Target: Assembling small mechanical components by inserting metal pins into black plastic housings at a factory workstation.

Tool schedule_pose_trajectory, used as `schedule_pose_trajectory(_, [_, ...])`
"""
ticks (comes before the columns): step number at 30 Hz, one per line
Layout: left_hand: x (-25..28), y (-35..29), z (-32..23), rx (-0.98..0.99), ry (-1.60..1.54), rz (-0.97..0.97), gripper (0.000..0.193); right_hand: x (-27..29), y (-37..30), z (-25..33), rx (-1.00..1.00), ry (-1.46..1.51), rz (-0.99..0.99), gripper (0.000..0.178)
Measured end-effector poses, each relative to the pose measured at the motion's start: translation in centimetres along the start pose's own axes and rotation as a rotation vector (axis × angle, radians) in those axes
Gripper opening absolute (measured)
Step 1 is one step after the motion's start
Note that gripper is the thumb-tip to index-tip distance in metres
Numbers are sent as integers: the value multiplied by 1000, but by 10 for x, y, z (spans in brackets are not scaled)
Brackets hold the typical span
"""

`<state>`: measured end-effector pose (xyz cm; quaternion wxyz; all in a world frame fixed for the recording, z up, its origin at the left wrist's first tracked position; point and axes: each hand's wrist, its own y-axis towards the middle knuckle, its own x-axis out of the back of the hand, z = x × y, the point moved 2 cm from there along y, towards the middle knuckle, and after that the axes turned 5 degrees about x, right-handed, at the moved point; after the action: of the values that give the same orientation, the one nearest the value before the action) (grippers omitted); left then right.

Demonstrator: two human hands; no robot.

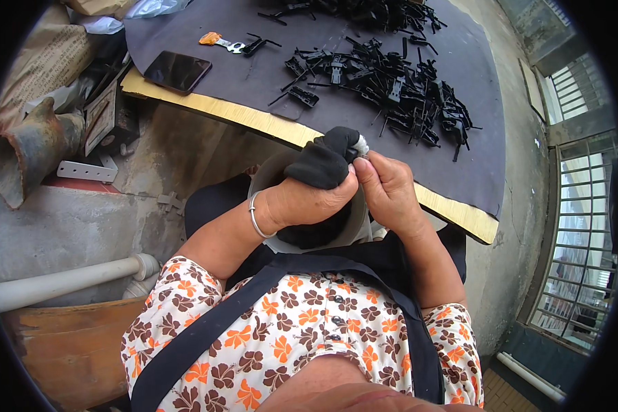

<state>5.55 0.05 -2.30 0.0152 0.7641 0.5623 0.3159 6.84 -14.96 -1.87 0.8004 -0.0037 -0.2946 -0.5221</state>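
My left hand (309, 200) is closed in front of the table's edge, its fingers covered by a black cloth (326, 161) with a whitish tip. A metal bangle circles the wrist. Against it my right hand (391, 187) pinches with thumb and forefinger, at the whitish end of the cloth. Whatever lies between the fingertips is too small and hidden to name. Below both hands stands a pale bucket (259, 180) with dark contents, partly covered by my forearms. Beyond them, a pile of black plastic clip-like parts (391, 86) with thin stems lies on the table.
The dark mat (254, 96) covers a table with a yellow front edge (220, 108). A phone (177, 71) and a flat metal tool with an orange grip (226, 44) lie at left. More black parts (371, 14) are heaped farther back. A rusty metal pipe piece (31, 147) stands far left.
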Motion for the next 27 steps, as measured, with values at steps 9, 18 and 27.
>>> schedule_pose_trajectory(9, [-1, -4, -4, -121, 115, -42, 16, 7, -5, 4, -169, 321, 59, 25])
schedule_pose_trajectory(18, [14, 7, -3, -272, 468, -23, 15, 80, -6, -22, -76, -676, -278, 14])
schedule_pose_trajectory(27, [-1, 13, -5, -42, 161, -194, 18, 18, -10, 14, 589, -664, -51, 15])
